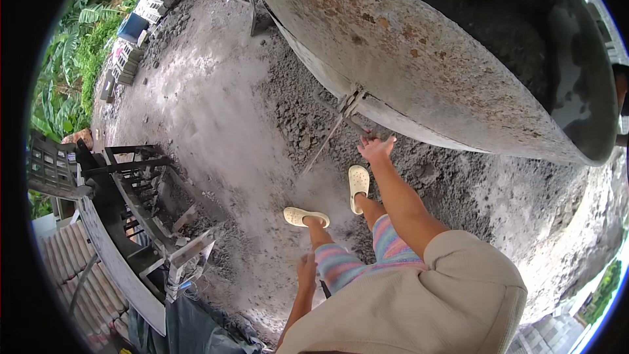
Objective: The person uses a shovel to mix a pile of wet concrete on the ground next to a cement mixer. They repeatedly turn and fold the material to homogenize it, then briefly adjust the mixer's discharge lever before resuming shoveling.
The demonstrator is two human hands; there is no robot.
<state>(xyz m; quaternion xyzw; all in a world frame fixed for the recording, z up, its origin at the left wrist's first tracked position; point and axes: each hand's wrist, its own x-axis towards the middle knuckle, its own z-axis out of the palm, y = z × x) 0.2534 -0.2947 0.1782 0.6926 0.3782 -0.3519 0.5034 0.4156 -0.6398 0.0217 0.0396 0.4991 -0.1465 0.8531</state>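
Note:
A big pale metal drum (419, 46), flecked with rust and looking like a concrete mixer's, fills the upper right. Dark grey material (491, 0) lies inside its wide mouth. My right hand (377, 149) reaches forward just below the drum's lower edge, its fingers spread and nothing visible in them. Close to those fingers is a metal bracket (352, 99) on the drum's side, from which a thin rod (321, 151) slants down to the left. My left hand (306, 270) hangs low beside my thigh; its fingers are too blurred to read.
Grey crumbly mortar or gravel (304, 105) covers the ground under the drum. At left stands a dark metal frame (141, 203) beside stacked sacks (85, 275) and a dark tarp (190, 328). Concrete blocks (128, 59) and a blue container (133, 27) line the far left edge.

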